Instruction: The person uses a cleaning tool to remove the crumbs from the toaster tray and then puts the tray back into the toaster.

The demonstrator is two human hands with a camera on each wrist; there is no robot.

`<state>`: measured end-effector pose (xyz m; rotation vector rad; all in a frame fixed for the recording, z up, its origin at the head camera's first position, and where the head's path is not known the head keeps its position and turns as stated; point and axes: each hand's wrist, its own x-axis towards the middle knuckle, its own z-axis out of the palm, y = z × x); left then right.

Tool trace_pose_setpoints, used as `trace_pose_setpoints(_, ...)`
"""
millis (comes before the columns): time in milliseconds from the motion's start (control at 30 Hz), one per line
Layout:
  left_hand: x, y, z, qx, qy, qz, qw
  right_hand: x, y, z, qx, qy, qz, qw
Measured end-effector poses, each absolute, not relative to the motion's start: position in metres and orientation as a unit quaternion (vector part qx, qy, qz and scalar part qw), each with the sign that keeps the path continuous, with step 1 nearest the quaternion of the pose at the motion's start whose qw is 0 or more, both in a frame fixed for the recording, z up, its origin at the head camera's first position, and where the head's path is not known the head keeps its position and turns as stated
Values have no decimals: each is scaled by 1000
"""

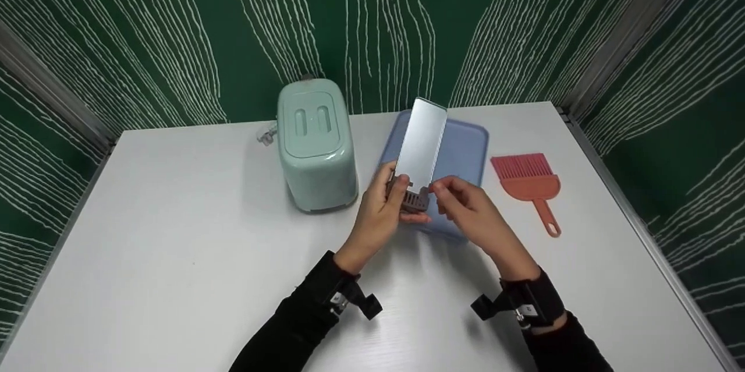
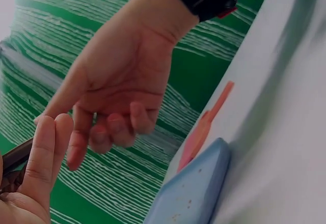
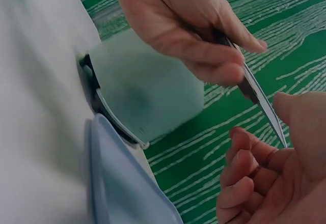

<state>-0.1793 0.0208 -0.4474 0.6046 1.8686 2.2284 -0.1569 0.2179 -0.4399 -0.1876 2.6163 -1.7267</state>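
Observation:
My left hand [image 1: 377,209] grips the brown slotted end of a long silver crumb tray [image 1: 422,142], thumb on top and fingers underneath. The tray slants up and away, above a blue tray [image 1: 468,151] with small brown crumbs on it. In the right wrist view the crumb tray [image 3: 265,104] appears nearly edge-on. My right hand [image 1: 470,209] is at the tray's right corner, fingertips right by its edge. Its thumb and forefinger stand apart in the right wrist view, the other fingers loosely bent.
A mint-green toaster [image 1: 317,151] with a lid stands left of the blue tray, a clear plug [image 1: 267,133] beside it. To the right lies a coral hand brush [image 1: 531,186] with pink bristles. Green walls with white streaks border the white table [image 1: 192,267].

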Motion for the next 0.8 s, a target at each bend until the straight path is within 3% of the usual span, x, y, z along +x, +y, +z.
trace_pose_setpoints(500,-171,31,-462,237,687,681,90,-150,196,-452,-80,782,-618,15)
trace_pose_setpoints(800,-171,31,-464,233,713,653,104,-151,195,-451,-42,749,-660,40)
